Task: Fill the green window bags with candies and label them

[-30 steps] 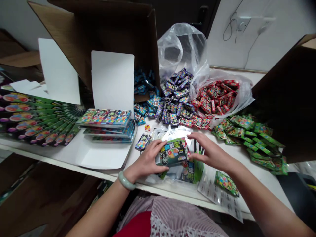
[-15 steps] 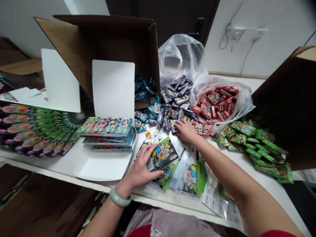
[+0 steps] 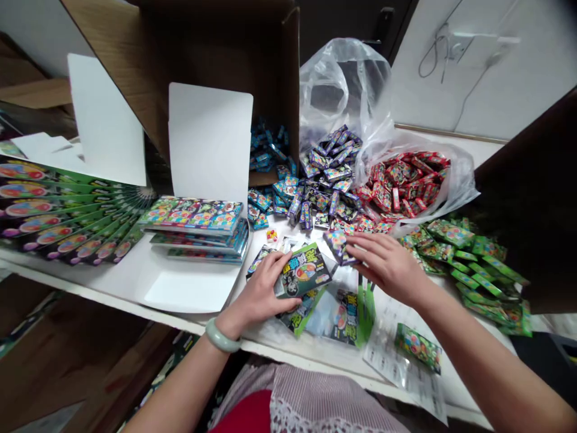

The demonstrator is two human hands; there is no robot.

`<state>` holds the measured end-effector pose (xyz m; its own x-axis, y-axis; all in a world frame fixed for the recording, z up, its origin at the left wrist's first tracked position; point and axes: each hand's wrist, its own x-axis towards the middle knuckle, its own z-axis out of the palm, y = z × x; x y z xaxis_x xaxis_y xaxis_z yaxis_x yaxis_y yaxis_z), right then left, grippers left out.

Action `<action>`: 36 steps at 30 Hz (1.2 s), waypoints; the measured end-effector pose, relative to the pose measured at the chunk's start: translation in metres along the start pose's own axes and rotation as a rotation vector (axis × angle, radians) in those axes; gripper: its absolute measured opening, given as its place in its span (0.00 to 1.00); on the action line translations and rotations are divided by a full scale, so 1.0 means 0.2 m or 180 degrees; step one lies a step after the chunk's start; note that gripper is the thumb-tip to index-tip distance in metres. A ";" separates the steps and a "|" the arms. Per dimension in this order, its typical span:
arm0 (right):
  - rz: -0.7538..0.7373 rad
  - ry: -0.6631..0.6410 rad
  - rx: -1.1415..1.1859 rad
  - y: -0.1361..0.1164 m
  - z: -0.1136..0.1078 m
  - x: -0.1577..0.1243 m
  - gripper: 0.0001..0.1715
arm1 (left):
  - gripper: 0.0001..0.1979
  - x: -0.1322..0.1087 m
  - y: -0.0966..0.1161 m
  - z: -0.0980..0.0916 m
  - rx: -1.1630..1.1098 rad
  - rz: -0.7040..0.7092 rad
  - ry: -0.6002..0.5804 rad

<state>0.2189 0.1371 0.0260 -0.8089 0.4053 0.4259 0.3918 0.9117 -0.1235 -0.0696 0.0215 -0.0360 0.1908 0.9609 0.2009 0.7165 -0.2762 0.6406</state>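
Left hand (image 3: 256, 294) clamped on green printed packet (image 3: 303, 272), long axis slanting far-right; right hand (image 3: 383, 261) nearer small purple packet (image 3: 339, 246), touching its right edge, clamp unclear.

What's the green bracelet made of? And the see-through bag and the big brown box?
The pale green bangle looks like polished stone, maybe jade, though it could be glass: it has a smooth, milky shine. The clear bag looks like thin plastic, glossy and crinkled, and you can see through it. The brown box looks like plain cardboard, with a dull, matte surface.
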 end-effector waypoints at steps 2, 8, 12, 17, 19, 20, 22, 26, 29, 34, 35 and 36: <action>-0.0186 -0.0420 0.0182 -0.05 -0.06 -0.03 0.15 | 0.49 0.01 0.01 0.02 -0.0063 0.0168 -0.0045; 0.0429 -0.1061 0.1337 -0.08 -0.14 -0.07 0.14 | 0.50 0.02 0.08 0.01 -0.0246 0.0463 -0.0329; 0.0480 -0.1238 0.1403 -0.10 -0.17 -0.07 0.17 | 0.49 0.01 0.09 -0.02 -0.0243 0.0578 -0.0487; 0.0298 -0.1397 0.0859 -0.13 -0.21 -0.04 0.25 | 0.49 0.01 0.10 -0.01 -0.0121 0.0588 -0.0472; 0.0237 -0.1471 0.0762 -0.13 -0.22 -0.03 0.25 | 0.49 0.01 0.10 0.01 -0.0098 0.0597 -0.0455; 0.0204 -0.1493 0.0750 -0.13 -0.22 -0.03 0.25 | 0.49 0.01 0.11 0.01 -0.0104 0.0602 -0.0456; 0.0149 -0.1504 0.0764 -0.13 -0.22 -0.02 0.25 | 0.49 0.01 0.11 0.02 -0.0127 0.0607 -0.0456; 0.0122 -0.1354 0.0859 -0.11 -0.20 0.00 0.25 | 0.50 0.01 0.10 0.01 -0.0129 0.0655 -0.0463; 0.0125 -0.1220 0.0949 -0.10 -0.17 0.01 0.27 | 0.50 0.01 0.09 0.01 -0.0121 0.0622 -0.0461; 0.0261 -0.0952 0.1408 -0.08 -0.08 0.02 0.43 | 0.50 0.03 0.10 0.02 -0.0125 0.0635 -0.0292; 0.0377 -0.0787 0.1528 -0.08 -0.06 0.01 0.45 | 0.50 0.03 0.10 0.03 -0.0125 0.0624 -0.0231; 0.0530 -0.0594 0.1593 -0.08 -0.04 0.00 0.45 | 0.49 0.03 0.10 0.03 -0.0119 0.0591 -0.0164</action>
<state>0.2167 0.1215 0.0353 -0.8357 0.5099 0.2039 0.3018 0.7366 -0.6052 -0.0497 0.0214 -0.0260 0.3522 0.8928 0.2807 0.6404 -0.4486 0.6234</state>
